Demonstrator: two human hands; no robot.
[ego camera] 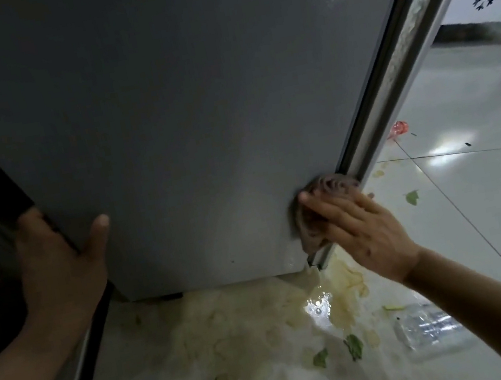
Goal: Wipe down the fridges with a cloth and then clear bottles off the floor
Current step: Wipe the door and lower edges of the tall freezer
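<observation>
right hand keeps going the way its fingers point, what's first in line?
The right hand points up-left, fingers flat on the cloth against the fridge side. Ahead lies only bare grey panel; the way looks free.

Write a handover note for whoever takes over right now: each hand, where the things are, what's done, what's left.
Left hand: grips the left edge of the grey fridge, thumb on its face.
Right hand: fingers straight, pressing the cloth on the fridge's lower right corner, by the door seal.
Done: cannot tell how much is wiped; wiping is under way low on this panel.
Left: finish wiping, then lift the clear plastic bottle off the floor, lying lower right near a yellowish spill and leaf scraps.
</observation>
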